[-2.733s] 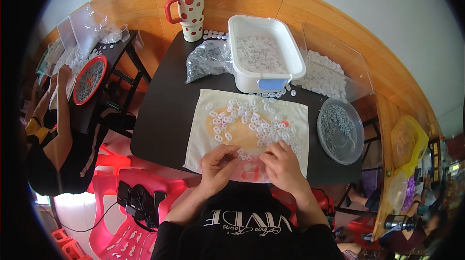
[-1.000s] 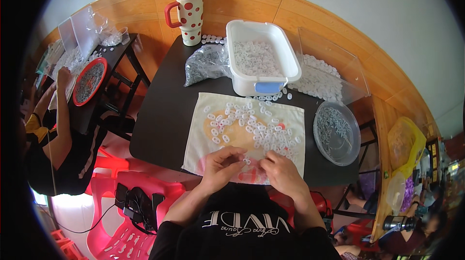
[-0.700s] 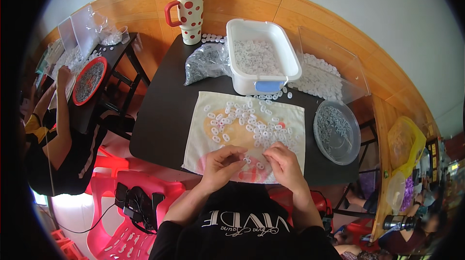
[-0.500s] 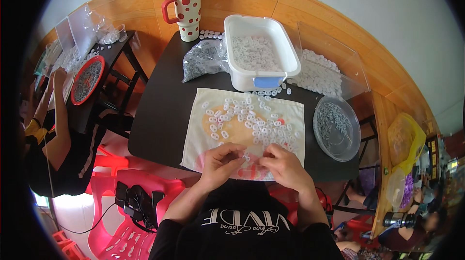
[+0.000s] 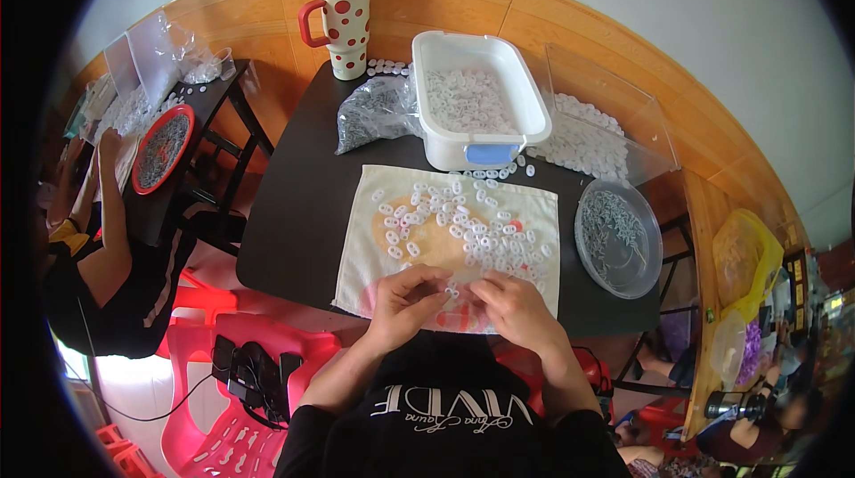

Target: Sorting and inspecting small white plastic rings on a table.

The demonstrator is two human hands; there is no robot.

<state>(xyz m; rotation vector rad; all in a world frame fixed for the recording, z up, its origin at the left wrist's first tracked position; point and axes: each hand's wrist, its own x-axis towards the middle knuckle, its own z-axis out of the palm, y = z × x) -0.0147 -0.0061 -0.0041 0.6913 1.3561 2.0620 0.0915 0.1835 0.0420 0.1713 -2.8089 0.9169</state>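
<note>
Now, right at the left hand's (image 5: 405,307) fingertips, a small, smooth white piece (image 5: 452,291) shows, on the side facing the right hand (image 5: 517,309). Both hands curl low over the soft, pale cloth (image 5: 359,251), thumbs bent toward forefingers; whether either pinches anything, I can't tell. Just beyond, two-holed white ovals (image 5: 481,230) scatter across the fabric, then a white tub (image 5: 445,150); rightward, a clear round tray (image 5: 628,287) holds thin grey bits (image 5: 610,224).
</note>
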